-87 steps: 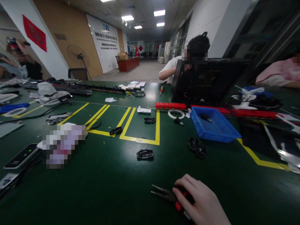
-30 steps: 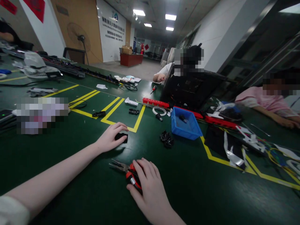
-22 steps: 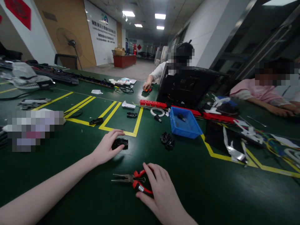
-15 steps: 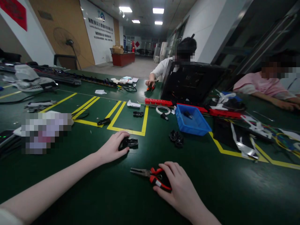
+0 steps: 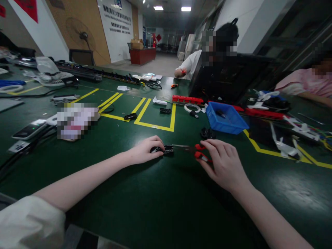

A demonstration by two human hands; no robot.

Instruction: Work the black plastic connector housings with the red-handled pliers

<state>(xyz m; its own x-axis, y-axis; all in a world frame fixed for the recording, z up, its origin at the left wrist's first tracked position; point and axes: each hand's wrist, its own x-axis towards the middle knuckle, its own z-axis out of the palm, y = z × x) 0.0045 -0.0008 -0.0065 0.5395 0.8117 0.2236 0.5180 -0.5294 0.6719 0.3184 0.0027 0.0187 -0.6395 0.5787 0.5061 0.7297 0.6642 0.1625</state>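
Near the middle of the green surface (image 5: 166, 200), a small black part (image 5: 168, 149) is held down by the left hand (image 5: 149, 149). Its left end is pinched between the thumb and the curled fingers of that hand, while its right end is left showing. By the right hand (image 5: 228, 162), a pair of red-handled pliers (image 5: 193, 148) is gripped, the fingers being bent over one handle and the thumb being set against the other. The pliers are pointed leftward, and their long tips are brought up to the exposed end of the black part; whether contact is made cannot be told, as the metal is blurred. Just beyond the right hand's fingers, a cluster of black pieces (image 5: 207, 133) is seen, partly covered by the hand. Behind it is placed a blue tray (image 5: 225, 128), in which a dark object (image 5: 220, 113) is contained. To the tray's left, a coiled white cable (image 5: 192, 108) is laid out. A second black part (image 5: 165, 110) is enclosed by yellow tape (image 5: 172, 117), and a third black part (image 5: 130, 116) is set farther left.
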